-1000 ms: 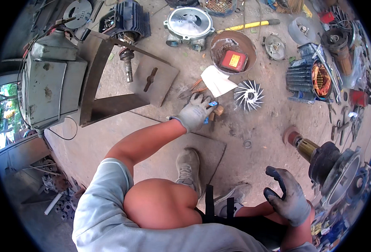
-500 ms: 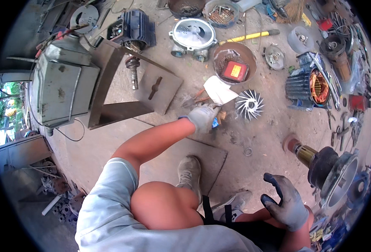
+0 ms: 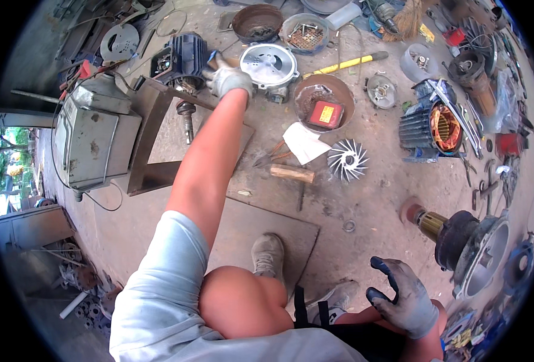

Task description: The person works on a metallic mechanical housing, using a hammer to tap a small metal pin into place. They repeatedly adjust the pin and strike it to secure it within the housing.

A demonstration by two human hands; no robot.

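Note:
My left hand point(image 3: 226, 77), in a light grey glove, is stretched far forward on a bare arm. It sits between a dark blue electric motor point(image 3: 179, 60) and a round silver end cover point(image 3: 271, 63), touching or nearly touching the motor's side. Whether it grips anything is unclear. My right hand point(image 3: 402, 295), in a dark glove, rests by my right knee with fingers spread and nothing in it. A wooden-handled hammer point(image 3: 292, 174) and pliers point(image 3: 270, 155) lie on the ground beside my left arm.
A white fan impeller point(image 3: 347, 160), a white paper point(image 3: 306, 143) and a rusty bowl point(image 3: 333, 87) holding a red box lie ahead. A finned stator point(image 3: 436, 128) and a rotor assembly point(image 3: 460, 238) are right. A grey metal box point(image 3: 95, 136) stands left. My shoe point(image 3: 268, 256) rests on a flat plate point(image 3: 300, 232).
My left hand has left the spot by the hammer and pliers and reached forward and left to the blue motor. My right hand stayed by the knee.

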